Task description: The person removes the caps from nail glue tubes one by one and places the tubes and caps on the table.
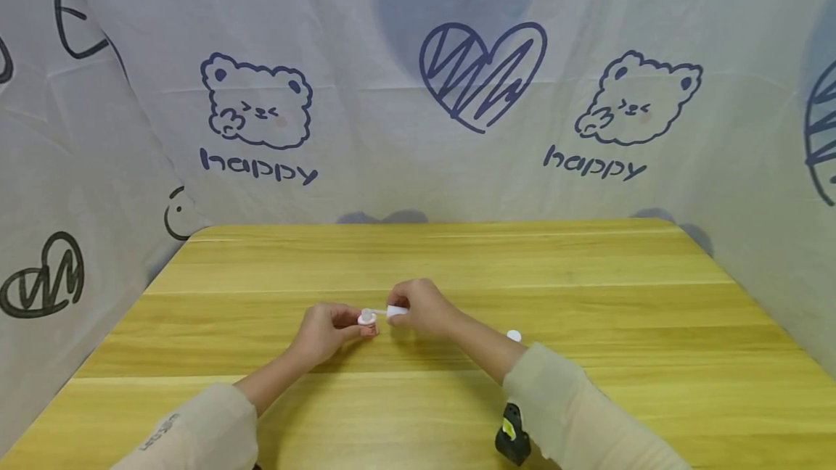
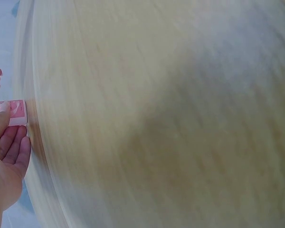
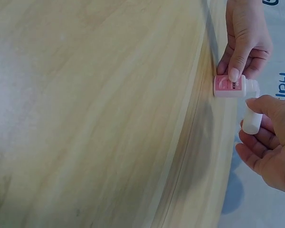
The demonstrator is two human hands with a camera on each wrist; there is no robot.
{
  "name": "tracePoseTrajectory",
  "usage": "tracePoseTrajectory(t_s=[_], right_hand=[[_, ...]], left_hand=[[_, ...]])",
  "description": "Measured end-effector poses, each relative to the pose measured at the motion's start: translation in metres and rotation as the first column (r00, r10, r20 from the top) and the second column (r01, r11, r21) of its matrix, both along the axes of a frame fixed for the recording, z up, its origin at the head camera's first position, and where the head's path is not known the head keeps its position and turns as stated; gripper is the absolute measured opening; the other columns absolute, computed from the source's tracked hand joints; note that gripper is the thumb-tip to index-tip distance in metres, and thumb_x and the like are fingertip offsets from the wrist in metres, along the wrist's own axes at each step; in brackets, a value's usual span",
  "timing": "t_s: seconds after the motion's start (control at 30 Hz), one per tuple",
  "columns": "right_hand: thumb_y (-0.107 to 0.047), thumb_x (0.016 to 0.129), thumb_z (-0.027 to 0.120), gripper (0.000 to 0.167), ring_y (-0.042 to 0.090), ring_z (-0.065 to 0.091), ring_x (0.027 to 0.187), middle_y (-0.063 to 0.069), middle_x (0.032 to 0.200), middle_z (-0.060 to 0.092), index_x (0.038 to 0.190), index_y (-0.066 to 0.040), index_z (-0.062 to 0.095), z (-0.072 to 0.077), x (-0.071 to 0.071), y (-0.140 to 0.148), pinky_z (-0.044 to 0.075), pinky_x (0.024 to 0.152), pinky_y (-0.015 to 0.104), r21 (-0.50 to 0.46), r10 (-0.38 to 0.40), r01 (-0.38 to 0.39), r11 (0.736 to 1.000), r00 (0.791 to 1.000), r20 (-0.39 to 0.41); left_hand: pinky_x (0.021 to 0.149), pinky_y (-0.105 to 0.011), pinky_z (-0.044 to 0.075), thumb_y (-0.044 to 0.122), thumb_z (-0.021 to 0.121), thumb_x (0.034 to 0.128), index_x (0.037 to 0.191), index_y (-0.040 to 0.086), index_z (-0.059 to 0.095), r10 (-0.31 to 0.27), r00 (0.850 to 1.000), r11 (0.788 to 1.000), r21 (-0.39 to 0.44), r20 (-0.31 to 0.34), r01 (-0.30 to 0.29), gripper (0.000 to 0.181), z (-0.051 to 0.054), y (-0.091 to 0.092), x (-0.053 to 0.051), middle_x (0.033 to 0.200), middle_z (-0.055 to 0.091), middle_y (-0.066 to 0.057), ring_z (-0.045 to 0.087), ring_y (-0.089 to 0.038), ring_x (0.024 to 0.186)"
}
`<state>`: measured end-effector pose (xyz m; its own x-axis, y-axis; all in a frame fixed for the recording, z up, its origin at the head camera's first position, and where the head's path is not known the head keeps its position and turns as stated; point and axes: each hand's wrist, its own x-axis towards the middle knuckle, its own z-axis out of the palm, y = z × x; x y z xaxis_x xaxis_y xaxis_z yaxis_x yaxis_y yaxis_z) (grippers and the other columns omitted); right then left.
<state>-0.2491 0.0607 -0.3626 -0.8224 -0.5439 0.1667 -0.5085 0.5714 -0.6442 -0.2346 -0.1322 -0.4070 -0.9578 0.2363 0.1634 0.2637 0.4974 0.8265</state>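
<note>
On the table, a small white bottle with a pink label [image 3: 223,84] stands upright. My left hand [image 1: 320,334] grips it from the left between thumb and fingers; the left wrist view also shows the thumb on the pink label [image 2: 19,108]. My right hand [image 1: 423,307] pinches a white cap [image 1: 395,311] just right of the bottle. From this cap a thin pale stem [image 1: 379,311] points left toward the bottle's mouth, the cap lying nearly level in the head view. Whether the stem's tip touches the rim is too small to tell.
A small white round piece [image 1: 514,336] lies on the wooden table [image 1: 588,267] beside the right forearm. A black device [image 1: 512,435] hangs at the right sleeve. Printed white cloth [image 1: 366,136] rises behind the table and along both sides.
</note>
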Motion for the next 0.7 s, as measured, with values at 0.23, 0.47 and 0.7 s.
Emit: tracePoseTrajectory(t_s=[0.23,0.47,0.7], right_hand=[[-0.002,0.078,0.072,0.008,0.005,0.054,0.069,0.01,0.079,0.069,0.083,0.002,0.067,-0.002,0.0,0.003,0.045,0.062,0.012,-0.018,-0.006,0.006,1.0,1.0,0.004],[-0.005,0.079,0.072,0.011,0.011,0.055,0.074,0.008,0.081,0.066,0.087,0.0,0.069,-0.008,0.002,0.004,0.046,0.066,0.017,-0.086,-0.062,0.063,0.994,0.998,0.012],[-0.005,0.079,0.072,0.01,0.01,0.053,0.07,0.009,0.076,0.064,0.086,0.002,0.07,-0.022,0.004,0.002,0.046,0.063,0.016,-0.161,-0.125,0.125,0.979,0.992,0.009]], left_hand=[[0.065,-0.018,0.054,0.011,0.074,0.0762,0.088,-0.003,0.072,0.013,1.0,1.0,-0.001,0.01,-0.013,0.018,0.001,0.0,0.001,0.086,0.072,-0.015,0.07,-0.018,0.079],[0.063,-0.016,0.053,0.01,0.075,0.0756,0.087,-0.003,0.072,0.019,1.0,1.0,-0.01,0.005,-0.019,0.018,0.0,0.0,0.001,0.085,0.073,-0.015,0.069,-0.016,0.077],[0.065,-0.02,0.055,0.01,0.074,0.0761,0.087,-0.003,0.072,0.02,1.0,1.0,-0.012,0.006,-0.02,0.017,0.0,0.0,0.001,0.085,0.072,-0.015,0.07,-0.018,0.078]])
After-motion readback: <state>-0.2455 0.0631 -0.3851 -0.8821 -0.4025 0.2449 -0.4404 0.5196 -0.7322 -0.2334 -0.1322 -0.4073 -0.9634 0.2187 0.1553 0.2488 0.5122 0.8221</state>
